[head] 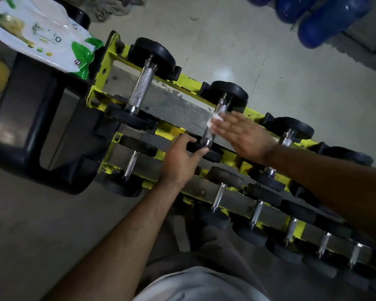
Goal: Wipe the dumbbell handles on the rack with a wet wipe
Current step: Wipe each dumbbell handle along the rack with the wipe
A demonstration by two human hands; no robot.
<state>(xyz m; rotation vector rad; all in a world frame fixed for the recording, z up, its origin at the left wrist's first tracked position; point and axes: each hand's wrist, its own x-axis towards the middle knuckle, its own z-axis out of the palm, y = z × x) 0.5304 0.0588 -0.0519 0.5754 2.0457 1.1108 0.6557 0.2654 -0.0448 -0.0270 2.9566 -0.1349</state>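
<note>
A yellow rack (pixel 109 55) holds rows of black-ended dumbbells with chrome handles. My right hand (pixel 245 133) lies flat with straight fingers and presses a white wet wipe (pixel 215 120) onto the handle of the second top-row dumbbell (pixel 220 107). My left hand (pixel 180 159) grips the near black end (pixel 195 147) of that same dumbbell, thumb on top. To its left, the first top-row dumbbell (pixel 141 85) shows a bare knurled handle.
A white and green wet-wipe pack (pixel 44 38) lies at the rack's left end on a black stand (pixel 20 131). Lower rows hold several smaller dumbbells (pixel 218 196). Blue bottles (pixel 326 20) stand on the grey floor at top right.
</note>
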